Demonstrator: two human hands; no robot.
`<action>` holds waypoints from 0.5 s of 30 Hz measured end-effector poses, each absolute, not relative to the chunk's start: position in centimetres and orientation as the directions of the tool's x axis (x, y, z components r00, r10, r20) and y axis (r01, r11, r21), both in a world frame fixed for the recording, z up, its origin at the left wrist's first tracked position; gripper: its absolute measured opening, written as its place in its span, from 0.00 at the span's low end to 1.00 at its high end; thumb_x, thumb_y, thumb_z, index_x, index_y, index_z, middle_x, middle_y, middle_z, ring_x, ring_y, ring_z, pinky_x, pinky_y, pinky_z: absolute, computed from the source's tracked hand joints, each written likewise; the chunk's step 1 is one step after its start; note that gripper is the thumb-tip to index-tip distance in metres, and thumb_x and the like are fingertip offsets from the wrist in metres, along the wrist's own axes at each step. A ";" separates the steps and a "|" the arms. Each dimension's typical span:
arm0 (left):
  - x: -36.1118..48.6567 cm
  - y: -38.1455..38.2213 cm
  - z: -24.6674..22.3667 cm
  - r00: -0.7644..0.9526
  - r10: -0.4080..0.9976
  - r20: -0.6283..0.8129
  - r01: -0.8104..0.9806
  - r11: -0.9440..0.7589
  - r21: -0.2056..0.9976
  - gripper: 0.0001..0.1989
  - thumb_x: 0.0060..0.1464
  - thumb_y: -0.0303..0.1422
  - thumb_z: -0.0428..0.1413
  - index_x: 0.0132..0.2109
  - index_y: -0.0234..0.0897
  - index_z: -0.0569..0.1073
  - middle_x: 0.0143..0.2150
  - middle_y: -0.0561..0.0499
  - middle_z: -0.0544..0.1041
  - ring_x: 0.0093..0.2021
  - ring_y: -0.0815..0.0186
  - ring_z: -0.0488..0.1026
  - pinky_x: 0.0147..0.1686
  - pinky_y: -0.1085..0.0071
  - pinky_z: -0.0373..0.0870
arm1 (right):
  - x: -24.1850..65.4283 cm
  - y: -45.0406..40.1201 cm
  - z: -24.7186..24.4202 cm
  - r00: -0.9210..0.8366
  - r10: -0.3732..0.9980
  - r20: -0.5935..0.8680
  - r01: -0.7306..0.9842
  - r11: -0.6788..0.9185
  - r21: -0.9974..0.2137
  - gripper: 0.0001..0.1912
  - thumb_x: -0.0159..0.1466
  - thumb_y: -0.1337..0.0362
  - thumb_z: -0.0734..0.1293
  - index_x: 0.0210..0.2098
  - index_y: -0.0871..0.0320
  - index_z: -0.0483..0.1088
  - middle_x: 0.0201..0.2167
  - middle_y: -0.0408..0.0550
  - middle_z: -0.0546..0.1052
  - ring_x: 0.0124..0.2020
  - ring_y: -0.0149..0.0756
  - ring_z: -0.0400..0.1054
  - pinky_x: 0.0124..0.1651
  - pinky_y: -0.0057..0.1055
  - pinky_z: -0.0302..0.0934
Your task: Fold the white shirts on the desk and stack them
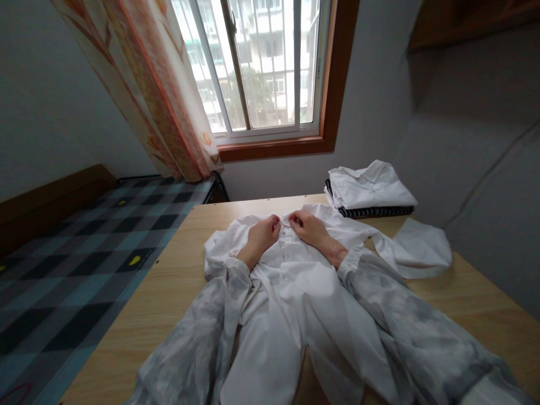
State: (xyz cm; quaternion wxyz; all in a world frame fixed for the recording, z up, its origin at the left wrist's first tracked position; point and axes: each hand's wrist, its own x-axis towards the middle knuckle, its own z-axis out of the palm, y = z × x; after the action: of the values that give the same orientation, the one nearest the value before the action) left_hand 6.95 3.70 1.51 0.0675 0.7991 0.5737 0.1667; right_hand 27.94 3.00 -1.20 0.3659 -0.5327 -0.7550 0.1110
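Observation:
A white button-up shirt [291,281] lies spread on the table, its front facing up and its lower part hanging over the near edge. One sleeve stretches out to the right, with its end near the table's right side. My left hand [264,232] pinches the shirt at the left side of the collar opening. On the other side of the opening, my right hand [310,228] is closed on the shirt too, a short gap from the left. The button row runs down the middle below both hands. Fine detail between the fingertips is too small to make out.
Folded clothes [371,188], white over black striped, are stacked at the back right of the wooden table [169,281]. A bed [84,247] with a checked cover stands along the left. Behind are a curtain [169,101] and a barred window; a shelf [472,22] hangs upper right.

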 end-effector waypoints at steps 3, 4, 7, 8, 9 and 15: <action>6.8 4.1 1.1 0.334 0.910 0.246 0.873 -0.397 0.285 0.12 0.76 0.38 0.52 0.52 0.44 0.80 0.49 0.47 0.85 0.48 0.57 0.82 0.43 0.65 0.72 | 28.0 2.9 -1.2 -0.228 0.867 0.443 0.727 0.454 -0.515 0.15 0.74 0.67 0.68 0.59 0.53 0.78 0.48 0.48 0.84 0.44 0.39 0.76 0.52 0.32 0.66; 6.7 4.3 0.9 0.361 0.886 0.289 0.862 -0.436 0.259 0.12 0.75 0.37 0.52 0.50 0.43 0.80 0.50 0.45 0.84 0.48 0.57 0.81 0.45 0.64 0.73 | 28.0 2.9 -1.3 -0.253 0.860 0.443 0.733 0.469 -0.493 0.17 0.74 0.67 0.68 0.60 0.52 0.78 0.49 0.48 0.84 0.45 0.40 0.76 0.53 0.33 0.66; 6.6 5.2 0.2 0.454 0.774 0.441 0.809 -0.565 0.161 0.11 0.74 0.33 0.53 0.46 0.40 0.80 0.55 0.40 0.81 0.54 0.52 0.78 0.55 0.57 0.74 | 28.0 3.0 -1.3 -0.303 0.849 0.433 0.754 0.491 -0.437 0.18 0.76 0.67 0.67 0.62 0.49 0.78 0.53 0.49 0.83 0.45 0.41 0.77 0.55 0.34 0.66; 6.5 5.5 0.0 0.472 0.742 0.476 0.790 -0.596 0.145 0.10 0.74 0.32 0.52 0.46 0.40 0.79 0.56 0.39 0.81 0.56 0.51 0.77 0.57 0.55 0.73 | 28.0 3.0 -1.3 -0.307 0.850 0.428 0.761 0.490 -0.426 0.17 0.77 0.66 0.67 0.62 0.48 0.79 0.53 0.49 0.83 0.45 0.41 0.77 0.54 0.34 0.66; 6.6 5.7 -0.3 0.482 0.721 0.498 0.772 -0.618 0.147 0.10 0.74 0.31 0.51 0.47 0.40 0.78 0.56 0.39 0.81 0.56 0.50 0.77 0.59 0.53 0.73 | 28.0 3.0 -1.4 -0.308 0.851 0.425 0.766 0.487 -0.419 0.16 0.78 0.65 0.66 0.61 0.48 0.79 0.53 0.49 0.83 0.45 0.41 0.77 0.54 0.34 0.66; 6.6 5.9 -0.6 0.461 0.725 0.512 0.719 -0.643 0.263 0.09 0.74 0.29 0.51 0.46 0.40 0.76 0.44 0.42 0.82 0.49 0.51 0.77 0.56 0.54 0.72 | 27.9 3.0 -1.6 -0.275 0.846 0.456 0.784 0.472 -0.403 0.08 0.79 0.62 0.67 0.50 0.51 0.79 0.45 0.48 0.82 0.40 0.41 0.74 0.49 0.36 0.64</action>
State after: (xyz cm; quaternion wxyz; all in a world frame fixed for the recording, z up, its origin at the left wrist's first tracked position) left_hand 6.64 5.95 -0.61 0.0046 0.8548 0.4223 0.3016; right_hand 27.90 3.01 -1.57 0.3177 -0.5115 -0.7969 0.0491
